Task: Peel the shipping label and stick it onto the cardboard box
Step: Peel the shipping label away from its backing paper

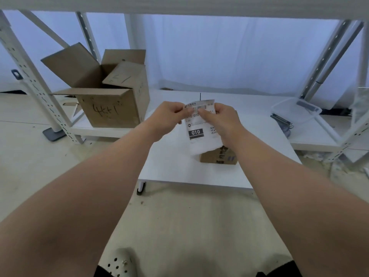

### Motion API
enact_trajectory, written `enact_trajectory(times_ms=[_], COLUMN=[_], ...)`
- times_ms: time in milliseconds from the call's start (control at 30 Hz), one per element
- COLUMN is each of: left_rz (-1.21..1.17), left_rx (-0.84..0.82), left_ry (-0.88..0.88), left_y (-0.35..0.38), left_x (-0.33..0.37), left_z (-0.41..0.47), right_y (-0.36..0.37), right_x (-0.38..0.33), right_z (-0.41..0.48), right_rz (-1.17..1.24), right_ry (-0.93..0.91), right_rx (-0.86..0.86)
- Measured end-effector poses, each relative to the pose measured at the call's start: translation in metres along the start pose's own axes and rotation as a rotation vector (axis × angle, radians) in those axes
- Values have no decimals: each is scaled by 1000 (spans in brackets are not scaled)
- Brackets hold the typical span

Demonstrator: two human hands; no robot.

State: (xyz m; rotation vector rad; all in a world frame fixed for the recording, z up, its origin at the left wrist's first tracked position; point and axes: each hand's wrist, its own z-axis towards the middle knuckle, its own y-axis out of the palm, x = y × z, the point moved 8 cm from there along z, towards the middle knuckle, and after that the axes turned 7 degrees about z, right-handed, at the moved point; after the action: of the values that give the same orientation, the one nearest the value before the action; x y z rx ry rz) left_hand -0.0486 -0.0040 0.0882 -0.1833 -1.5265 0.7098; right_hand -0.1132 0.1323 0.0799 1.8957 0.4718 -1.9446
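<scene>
A white shipping label (196, 128) printed with "010" hangs upright in the air above a low white table (171, 166). My left hand (169, 116) pinches its top left corner. My right hand (223, 118) pinches the top edge beside it, thumb on the printed face. A small brown cardboard box (219, 156) sits on the table right behind and below the label. The label and my right forearm hide most of the box.
A large open cardboard box (111, 100) marked with pen stands on a low white shelf at the left. A clear plastic tub (295, 110) lies on the shelf at the right. White rack posts (34, 84) flank both sides. My shoe (119, 262) is at the bottom.
</scene>
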Motion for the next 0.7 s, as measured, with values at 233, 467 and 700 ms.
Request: enact_trajectory(times_ms=[233,467,700], left_rz=[-10,-37,-185], left_rx=[-53,-78,-307], left_ry=[61,21,-18], left_y=[11,16,31], left_x=[24,27,25], left_z=[-20,-21,-17], right_y=[-3,-18,-39], right_x=[-19,-25,-24], right_z=[-22,-22,-17], right_rz=[-442,-573,-685], right_ry=[-128,-239,-240], right_rx=[-85,82,163])
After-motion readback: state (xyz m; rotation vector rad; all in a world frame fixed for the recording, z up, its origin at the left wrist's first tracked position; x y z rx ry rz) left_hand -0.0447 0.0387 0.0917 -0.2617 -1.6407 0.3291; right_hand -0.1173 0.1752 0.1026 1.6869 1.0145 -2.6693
